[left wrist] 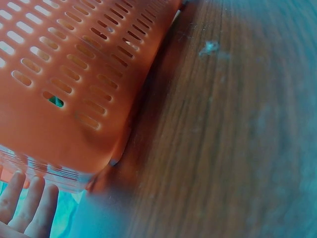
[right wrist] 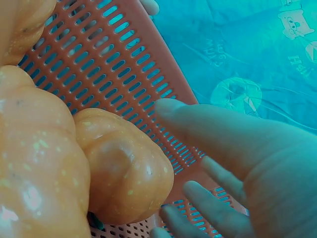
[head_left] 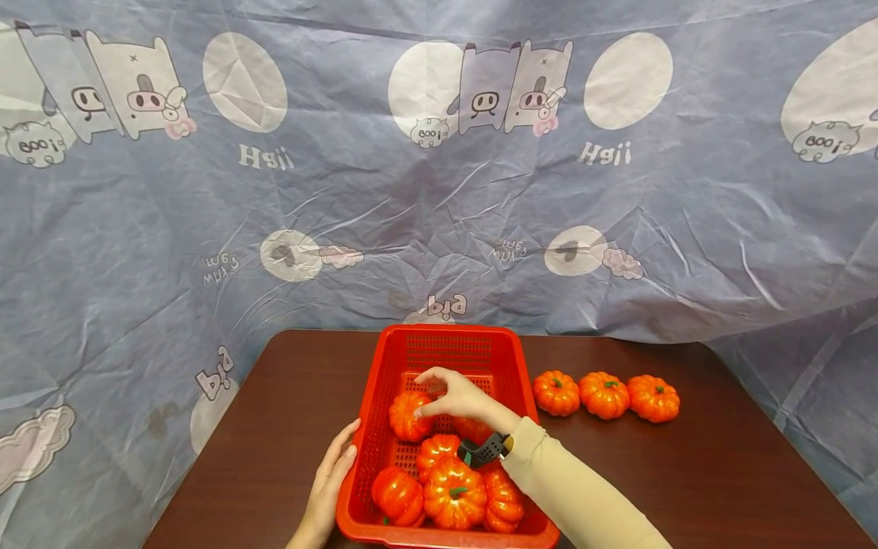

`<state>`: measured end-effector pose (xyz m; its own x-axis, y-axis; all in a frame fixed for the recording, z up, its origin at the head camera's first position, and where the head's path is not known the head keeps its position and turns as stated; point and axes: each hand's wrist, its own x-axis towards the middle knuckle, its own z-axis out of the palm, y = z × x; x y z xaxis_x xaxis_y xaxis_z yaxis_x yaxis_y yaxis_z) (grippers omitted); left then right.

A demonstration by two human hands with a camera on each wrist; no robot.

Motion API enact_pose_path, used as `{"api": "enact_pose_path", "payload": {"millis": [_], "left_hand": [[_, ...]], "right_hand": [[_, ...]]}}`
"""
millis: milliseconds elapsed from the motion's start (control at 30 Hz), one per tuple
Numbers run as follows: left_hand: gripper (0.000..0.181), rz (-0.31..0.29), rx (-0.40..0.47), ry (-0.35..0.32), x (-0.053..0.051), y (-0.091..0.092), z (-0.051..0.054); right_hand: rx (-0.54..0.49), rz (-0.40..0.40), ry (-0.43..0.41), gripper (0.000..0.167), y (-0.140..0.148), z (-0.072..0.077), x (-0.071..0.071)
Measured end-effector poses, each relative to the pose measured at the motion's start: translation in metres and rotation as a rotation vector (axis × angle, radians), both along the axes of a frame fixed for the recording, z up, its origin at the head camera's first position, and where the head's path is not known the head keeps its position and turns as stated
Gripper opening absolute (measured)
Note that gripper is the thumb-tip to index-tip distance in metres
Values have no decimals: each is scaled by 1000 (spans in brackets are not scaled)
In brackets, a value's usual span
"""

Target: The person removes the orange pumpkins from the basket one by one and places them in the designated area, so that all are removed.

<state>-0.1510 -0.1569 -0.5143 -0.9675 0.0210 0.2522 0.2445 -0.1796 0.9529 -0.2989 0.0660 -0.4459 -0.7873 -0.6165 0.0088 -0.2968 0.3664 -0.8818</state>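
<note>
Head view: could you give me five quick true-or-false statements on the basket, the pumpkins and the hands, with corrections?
1. Three orange pumpkins sit in a row outside the red plastic basket. True.
2. That row is on the basket's left in the head view. False: it is on the right.
3. The left hand is at the basket's left side. True.
4. The basket holds no pumpkins. False: several pumpkins lie in it.
5. The right hand is over the inside of the basket. True.
</note>
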Motion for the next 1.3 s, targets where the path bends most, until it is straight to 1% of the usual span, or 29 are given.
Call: {"api": "enact_pose_path", "payload": {"millis": [133, 267, 400, 500, 567, 800, 1000, 1067, 1300], "left_hand": [[43, -4, 2, 8, 0, 0, 0], [43, -4, 3, 11, 0, 0, 0], [43, -8, 4, 12, 0, 0, 0], [43, -11, 4, 9, 0, 0, 0], [43, -11, 6, 5, 0, 0, 0], [43, -10, 11, -3, 0, 0, 0], [43, -14, 12, -1, 0, -1, 0], [43, -17, 12, 0, 0, -1, 0], [43, -19, 3, 1, 0, -1, 0]], "right_hand": [[11, 19, -6, 57, -1, -1, 1], [27, 12, 1, 58, -1, -3, 0], [48, -2, -34, 62, -2, -4, 0], [51, 4, -69, 66, -1, -4, 0], [46, 15, -73, 66, -2, -5, 0], [39, 37, -73, 63, -2, -6, -1], [36, 31, -84, 59, -3, -7, -1], [47, 25, -77, 59, -2, -7, -1], [112, 31, -5, 56, 0, -5, 1]]}}
